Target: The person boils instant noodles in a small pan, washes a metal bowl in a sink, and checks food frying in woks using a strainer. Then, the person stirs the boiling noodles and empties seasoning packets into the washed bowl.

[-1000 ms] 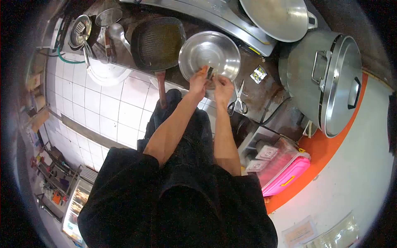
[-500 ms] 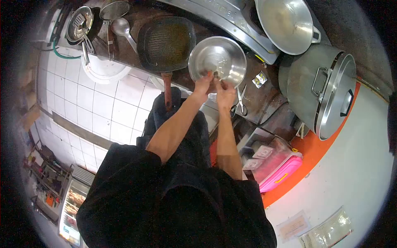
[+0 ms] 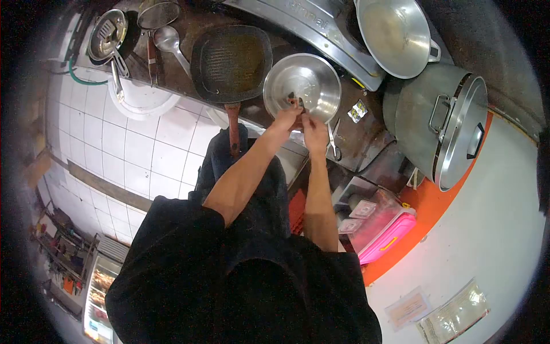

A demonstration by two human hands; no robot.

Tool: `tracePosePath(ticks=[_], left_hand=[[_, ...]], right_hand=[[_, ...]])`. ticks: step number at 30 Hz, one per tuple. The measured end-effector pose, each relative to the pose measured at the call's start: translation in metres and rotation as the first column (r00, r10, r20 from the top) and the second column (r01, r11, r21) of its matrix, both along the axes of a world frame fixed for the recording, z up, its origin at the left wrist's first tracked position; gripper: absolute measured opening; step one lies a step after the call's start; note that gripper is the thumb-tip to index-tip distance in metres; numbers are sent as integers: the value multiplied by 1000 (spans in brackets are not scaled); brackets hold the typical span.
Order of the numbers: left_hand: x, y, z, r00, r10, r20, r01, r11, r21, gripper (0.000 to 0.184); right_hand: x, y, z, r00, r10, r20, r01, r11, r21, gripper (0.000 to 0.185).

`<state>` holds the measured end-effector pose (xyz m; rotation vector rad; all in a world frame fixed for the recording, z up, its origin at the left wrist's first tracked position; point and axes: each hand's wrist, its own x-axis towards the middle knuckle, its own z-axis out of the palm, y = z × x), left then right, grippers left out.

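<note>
A shiny steel bowl (image 3: 319, 77) sits on the dark counter, with a little clear liquid or shine at its bottom. Over its near rim, my left hand (image 3: 286, 119) and my right hand (image 3: 314, 135) meet, fingers pinched together. Between the fingertips is a small dark piece (image 3: 301, 103), too small to name; both hands seem to have hold of it. Scissors (image 3: 333, 143) lie just right of my right hand, partly hidden by it. A small silvery-yellow packet (image 3: 357, 111) rests on the counter farther right.
Left of the bowl lies a square grill pan (image 3: 231, 63), its handle (image 3: 234, 129) jutting over the counter edge. A ladle (image 3: 168, 40) and a strainer (image 3: 158, 14) are beyond it. A gas stove (image 3: 321, 26), a pan (image 3: 395, 34) and a large lidded pot (image 3: 418, 109) stand at right.
Both hands have shifted slightly nearer to me, and the dark piece shows more clearly above the fingertips. The view has tilted a little; the bowl stays in place.
</note>
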<state>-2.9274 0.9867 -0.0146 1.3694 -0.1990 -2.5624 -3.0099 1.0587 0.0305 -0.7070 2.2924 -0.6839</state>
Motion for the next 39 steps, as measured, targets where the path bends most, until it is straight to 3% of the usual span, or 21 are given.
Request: tracePosePath(ticks=[7, 9, 12, 13, 16, 18, 20, 22, 24, 26, 28, 29, 30, 31, 32, 33, 34, 35, 36, 37, 39], left_hand=[[5, -5, 18, 994, -63, -92, 69, 996, 62, 20], [3, -7, 16, 998, -52, -28, 53, 998, 30, 15], [-7, -8, 0, 999, -6, 54, 5, 1000, 9, 11], [-11, -5, -5, 992, 108, 57, -110, 993, 36, 11], [-21, 0, -16, 968, 125, 218, -130, 991, 9, 14], [-22, 0, -19, 974, 65, 219, -70, 997, 18, 15], [-32, 7, -23, 900, 216, 378, -228, 974, -14, 16], [-33, 12, -30, 899, 257, 355, -257, 965, -49, 18], [-33, 17, -41, 847, 478, 232, -482, 875, -46, 23], [-36, 16, -35, 856, 450, 255, -461, 887, -15, 25], [-36, 16, -6, 787, 276, 552, -46, 918, -393, 24], [-29, 17, -3, 685, 142, 715, 343, 802, -488, 39], [-36, 18, 9, 679, 147, 719, 352, 795, -494, 39], [-38, 20, 32, 608, 169, 776, 549, 617, -564, 42], [-43, 22, 54, 535, 205, 820, 719, 400, -569, 46], [-53, 26, 68, 540, 121, 833, 754, 370, -542, 39], [-65, 32, 74, 532, 118, 838, 762, 364, -535, 39], [-75, 41, 78, 601, 54, 798, 764, 254, -593, 36], [-85, 51, 79, 655, -23, 755, 749, 149, -646, 33], [-95, 57, 78, 646, -32, 762, 757, 151, -636, 33], [-117, 63, 71, 511, -155, 845, 855, -10, -519, 37]], right_hand=[[-5, -18, 12, 984, 23, 175, -55, 982, 180, 35], [2, -17, 9, 997, 72, 9, -72, 992, 99, 35], [5, -16, 4, 998, 56, -10, -56, 998, 12, 35], [4, -16, 3, 998, 61, 27, -63, 991, 115, 32], [0, -6, -7, 974, 199, -106, -204, 978, -41, 27], [-1, -5, -1, 971, 213, -108, -214, 977, 8, 21], [-5, -2, 5, 977, 213, 22, -213, 977, 3, 24], [-6, -2, 9, 980, 198, 33, -197, 980, -38, 24], [-10, 2, 8, 957, 290, -11, -289, 951, -106, 30], [-19, 3, 8, 961, 271, 57, -262, 957, -129, 24], [-29, 12, 14, 958, 279, 68, -268, 954, -137, 21], [-44, 24, 9, 980, 198, 33, -189, 965, -179, 19], [-89, 37, 17, 993, -97, -74, 89, 990, -105, 16], [-125, 59, -20, 968, -180, 173, 210, 962, -176, 19], [-152, 63, -8, 976, -105, -192, 95, 994, -59, 30], [-176, 76, -34, 898, -49, -436, 30, 998, -51, 37], [-197, 80, -53, 839, -21, -543, -2, 999, -42, 42], [-217, 84, -71, 764, 1, -645, -25, 999, -28, 46], [-232, 85, -74, 814, 107, -571, -80, 994, 73, 54], [-241, 85, -76, 851, 206, -483, -142, 976, 167, 62], [-256, 79, -76, 917, 206, -342, -134, 966, 222, 62]])
